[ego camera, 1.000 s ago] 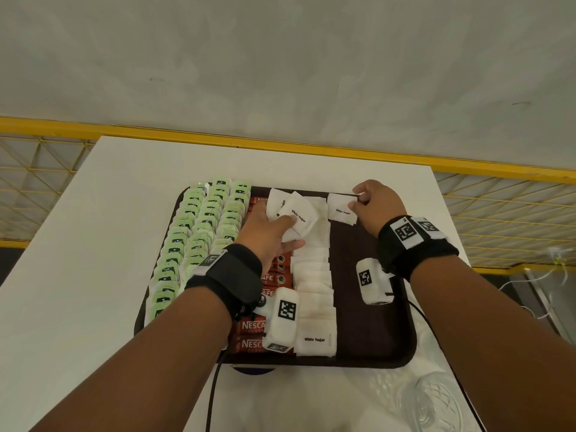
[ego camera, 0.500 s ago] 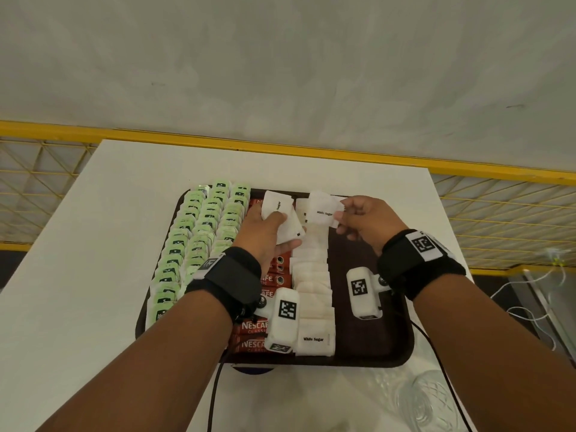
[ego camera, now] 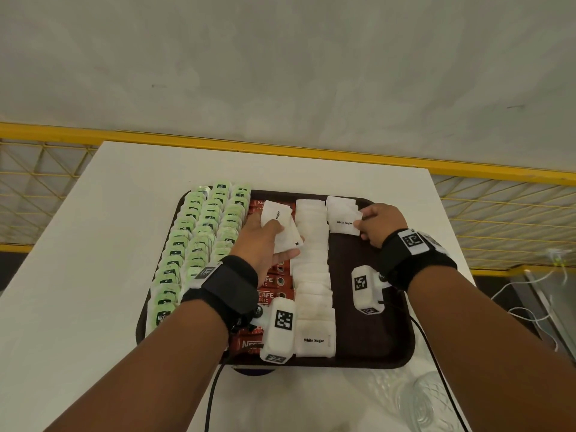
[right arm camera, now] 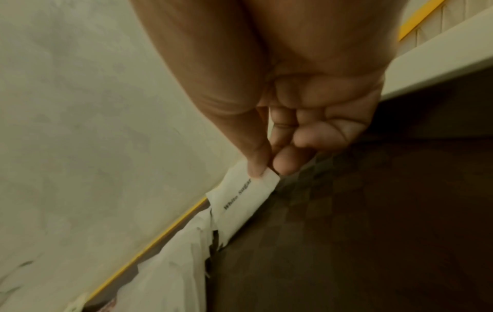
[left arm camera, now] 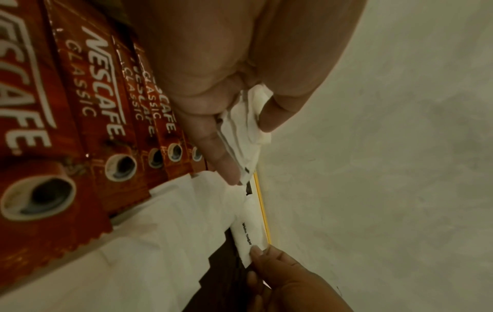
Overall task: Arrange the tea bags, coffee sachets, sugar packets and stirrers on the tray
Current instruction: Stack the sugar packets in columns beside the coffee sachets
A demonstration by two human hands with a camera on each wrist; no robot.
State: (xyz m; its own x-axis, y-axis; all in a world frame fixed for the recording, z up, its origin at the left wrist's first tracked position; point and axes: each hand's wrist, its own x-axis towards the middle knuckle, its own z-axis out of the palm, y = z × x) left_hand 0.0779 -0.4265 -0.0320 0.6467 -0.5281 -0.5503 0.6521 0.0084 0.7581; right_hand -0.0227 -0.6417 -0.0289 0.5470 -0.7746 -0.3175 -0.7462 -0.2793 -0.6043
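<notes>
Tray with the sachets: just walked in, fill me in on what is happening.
A person is laying sugar packets out on the brown tray. The left hand grips a small bunch of sugar packets above the coffee sachets. The right hand pinches one sugar packet at the tray's far end, starting a second sugar column. Green tea bags already fill the left side.

"White Sugar" in black on the white sugar packet (ego camera: 314, 338) at the lower centre of the tray, and again on the packet (ego camera: 343, 222) at upper right. "NESCAFE CLASSIC" in white on the red coffee sachets (left arm camera: 88, 88), left of the left wrist view. Partial "McCo" on a green tea bag (ego camera: 163, 316), lower left.
</notes>
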